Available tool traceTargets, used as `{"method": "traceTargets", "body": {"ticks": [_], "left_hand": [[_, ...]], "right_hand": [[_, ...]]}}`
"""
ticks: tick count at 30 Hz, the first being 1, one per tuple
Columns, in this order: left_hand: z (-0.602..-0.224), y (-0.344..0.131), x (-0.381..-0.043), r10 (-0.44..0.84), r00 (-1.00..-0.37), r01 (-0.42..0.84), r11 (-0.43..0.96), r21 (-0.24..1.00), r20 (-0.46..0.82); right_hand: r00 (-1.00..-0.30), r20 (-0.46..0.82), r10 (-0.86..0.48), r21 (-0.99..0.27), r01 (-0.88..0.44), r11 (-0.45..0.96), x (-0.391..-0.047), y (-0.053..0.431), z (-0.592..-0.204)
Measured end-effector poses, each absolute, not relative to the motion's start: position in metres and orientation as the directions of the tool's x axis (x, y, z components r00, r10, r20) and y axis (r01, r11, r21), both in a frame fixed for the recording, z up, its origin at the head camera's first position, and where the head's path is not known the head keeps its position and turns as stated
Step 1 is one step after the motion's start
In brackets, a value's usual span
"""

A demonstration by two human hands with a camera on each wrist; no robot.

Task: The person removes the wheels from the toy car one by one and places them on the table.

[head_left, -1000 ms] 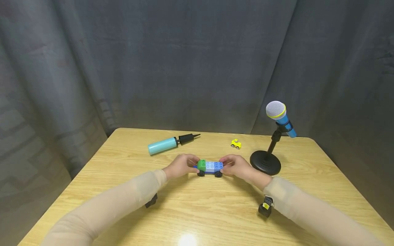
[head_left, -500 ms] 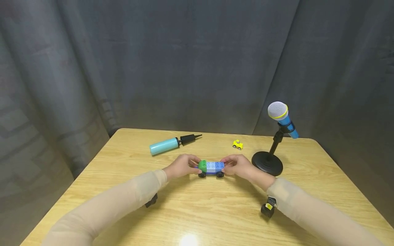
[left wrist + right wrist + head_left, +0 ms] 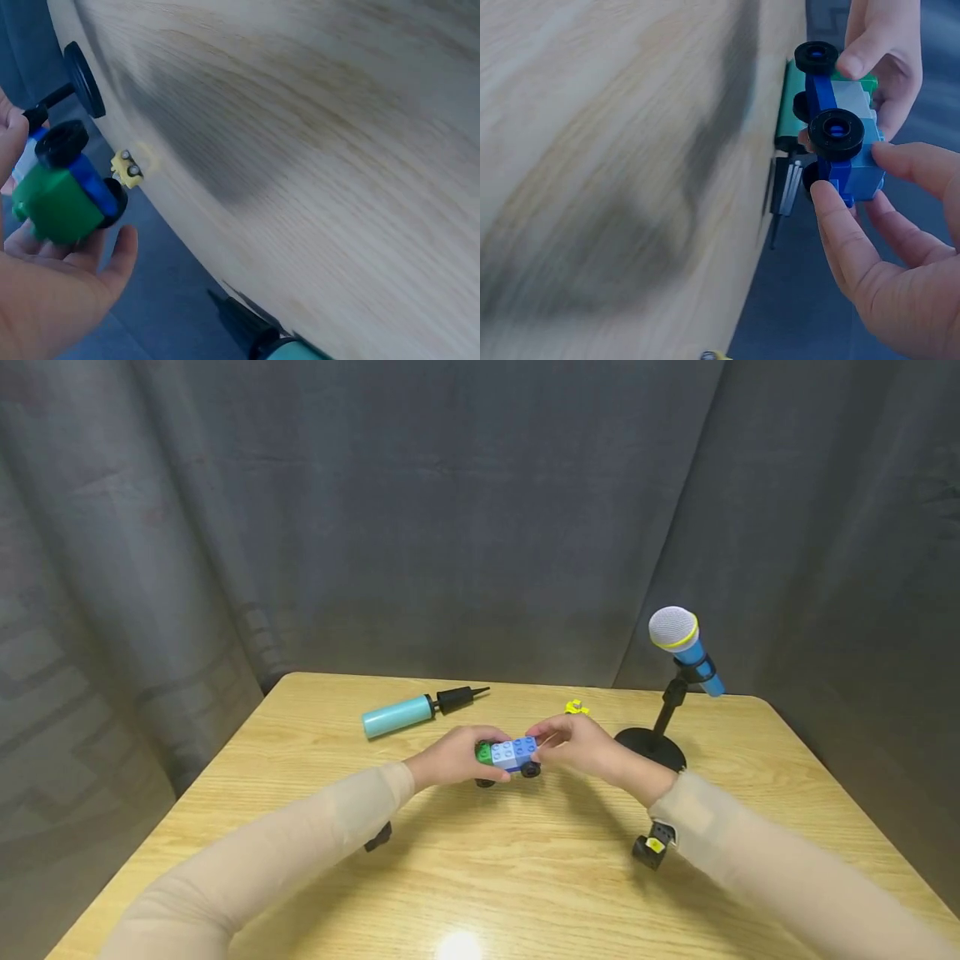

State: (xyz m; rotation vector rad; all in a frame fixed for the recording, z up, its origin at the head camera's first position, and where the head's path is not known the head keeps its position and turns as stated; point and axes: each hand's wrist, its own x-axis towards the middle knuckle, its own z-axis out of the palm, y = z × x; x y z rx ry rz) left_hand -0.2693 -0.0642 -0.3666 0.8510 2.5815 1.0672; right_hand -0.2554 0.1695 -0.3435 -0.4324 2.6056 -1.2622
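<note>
A block-built toy car with green, pale blue and blue bricks on a blue base with black wheels is held above the wooden table. My left hand grips its green end, thumb along the near side. At the blue end, my right hand pinches the brick between thumb and fingers. In the right wrist view the car's wheels face the table side, apart from the surface. The left wrist view shows the green brick near the left fingers.
A light-blue hand pump lies at the back left of the table. Behind my right hand is a small yellow toy car, partly hidden. A toy microphone on a black stand stands at the right.
The block car has risen off the table and tilted, its blue end higher. My left hand has shifted further over the green end; the right hand has risen with the car.
</note>
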Motion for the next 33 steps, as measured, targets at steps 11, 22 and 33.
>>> {"method": "traceTargets", "body": {"ticks": [11,22,33], "left_hand": [[-0.358,-0.062,-0.262,0.615,-0.786,0.486,0.546,0.682,0.068],[-0.355,-0.067,-0.258,0.6,-0.79,0.507,0.526,0.683,0.123],[-0.349,-0.075,-0.254,0.488,-0.839,0.492,0.495,0.716,0.239]], "right_hand": [[-0.923,-0.102,-0.372,-0.818,-0.135,0.559,-0.252,0.161,-0.319],[-0.931,-0.053,-0.361,-0.828,-0.161,0.537,-0.248,0.159,-0.307],[-0.923,-0.114,-0.369,-0.945,-0.014,0.326,-0.251,0.164,-0.303]]}}
